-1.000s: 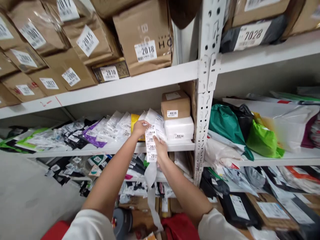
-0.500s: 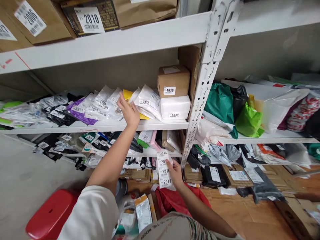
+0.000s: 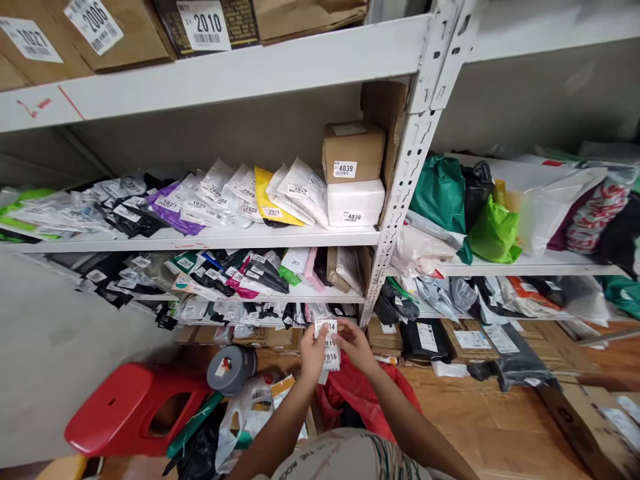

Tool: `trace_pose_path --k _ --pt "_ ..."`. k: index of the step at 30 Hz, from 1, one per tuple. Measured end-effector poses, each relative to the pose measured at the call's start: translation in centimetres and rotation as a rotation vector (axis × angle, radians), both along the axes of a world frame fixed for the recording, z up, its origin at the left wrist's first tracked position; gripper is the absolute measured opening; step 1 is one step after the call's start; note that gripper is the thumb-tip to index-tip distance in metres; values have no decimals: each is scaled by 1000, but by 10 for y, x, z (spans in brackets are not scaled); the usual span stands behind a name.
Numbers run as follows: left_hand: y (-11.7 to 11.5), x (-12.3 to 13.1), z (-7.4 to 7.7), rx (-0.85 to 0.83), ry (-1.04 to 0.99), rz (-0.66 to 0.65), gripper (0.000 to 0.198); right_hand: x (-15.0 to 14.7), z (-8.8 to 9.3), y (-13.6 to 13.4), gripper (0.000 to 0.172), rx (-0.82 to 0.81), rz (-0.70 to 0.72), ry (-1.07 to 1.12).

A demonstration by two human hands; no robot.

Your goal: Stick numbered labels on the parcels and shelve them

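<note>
Both my hands meet low in the middle of the view on a strip of white numbered labels (image 3: 330, 347). My left hand (image 3: 313, 350) pinches the strip's left edge near the top. My right hand (image 3: 356, 343) grips the strip from the right with curled fingers. The lowest readable label says 2016. Above the hands, a white metal shelf (image 3: 210, 238) carries a row of labelled plastic mailer bags, among them a yellow bag (image 3: 267, 195). A brown box marked 4039 (image 3: 353, 152) sits on a white box marked 4038 (image 3: 355, 202).
A red plastic stool (image 3: 135, 407) stands at the lower left on the grey floor. A grey tape roll (image 3: 231, 369), a red bag (image 3: 360, 397) and loose parcels lie below my hands. An upright shelf post (image 3: 407, 167) divides the racks. Green bags (image 3: 493, 230) fill the right shelf.
My left hand has left the mailer bags on the shelf and come down to the label strip. My view has tilted lower, showing the stool and floor.
</note>
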State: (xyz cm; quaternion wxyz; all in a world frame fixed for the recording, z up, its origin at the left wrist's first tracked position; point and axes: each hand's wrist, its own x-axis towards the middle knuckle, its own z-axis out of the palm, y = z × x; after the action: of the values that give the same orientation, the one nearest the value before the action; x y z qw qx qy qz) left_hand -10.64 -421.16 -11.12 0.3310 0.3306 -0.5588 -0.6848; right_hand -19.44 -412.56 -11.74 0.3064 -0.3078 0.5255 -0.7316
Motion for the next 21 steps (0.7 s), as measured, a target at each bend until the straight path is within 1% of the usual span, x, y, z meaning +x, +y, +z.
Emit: trace_pose_path --k 2,4,5,7,8,10,11,13,15,17,18,20,21 --pt "10 8 -16 14 -40 59 39 7 -8 -4 27 42 -36 3" --pt "18 13 -31 32 -84 67 42 12 -19 -6 29 111 -104 17" --pt "19 15 -37 10 -105 51 42 13 -24 -7 32 135 -126 3" --pt "11 15 -43 -117 -147 1 44 9 -34 -6 35 155 -144 -61" --pt "1 11 -42 -212 -180 -15 45 4 -38 -5 37 154 -160 -103" --pt "-30 -4 -34 -406 -269 1 42 -11 -43 -2 39 141 -214 -204" --pt "-50 -16 -28 -492 -324 38 38 -20 -44 -2 40 131 -239 -257" --pt "-95 -50 -15 -570 -398 84 32 -39 -47 -7 40 104 -275 -361" --pt "-142 -90 -5 -634 -448 65 35 -57 -52 -23 40 70 -298 -435" --pt "-185 -132 -2 -698 -508 -13 38 -73 -62 -50 41 37 -327 -457" --pt "-205 -150 -3 -717 -542 -70 35 -80 -69 -68 42 26 -346 -453" --pt "-238 -179 -9 -725 -614 -205 19 -93 -84 -108 44 17 -380 -430" --pt "-251 -189 -15 -720 -647 -271 13 -99 -92 -129 45 19 -389 -420"
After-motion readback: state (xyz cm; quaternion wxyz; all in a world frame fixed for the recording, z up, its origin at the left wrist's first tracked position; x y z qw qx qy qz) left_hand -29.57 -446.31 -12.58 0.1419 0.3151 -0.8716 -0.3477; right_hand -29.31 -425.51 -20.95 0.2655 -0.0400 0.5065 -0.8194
